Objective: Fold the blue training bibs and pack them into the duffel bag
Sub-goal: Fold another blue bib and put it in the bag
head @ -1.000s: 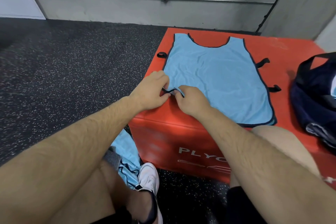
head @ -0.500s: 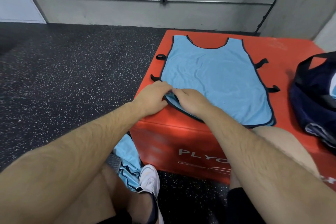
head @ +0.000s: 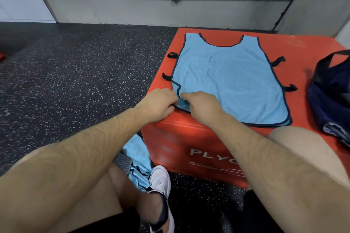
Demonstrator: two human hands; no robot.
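A blue bib [head: 227, 81] lies flat on the red bench [head: 170, 138], with its neck opening toward the wall. Dark side straps project at both edges. The left grip [head: 159, 103] and right grip [head: 202, 105] meet at the bib's near left corner. The right grip pinches the top layer's hem and holds it slightly off the lower layer. The left grip's fingers curl on the hem just beside it. A dark duffel bag [head: 329, 96] sits on the bench to the right, apart from the bib. A second blue bib [head: 136, 153] lies crumpled on the speckled floor [head: 75, 72], touching a white shoe [head: 161, 179].
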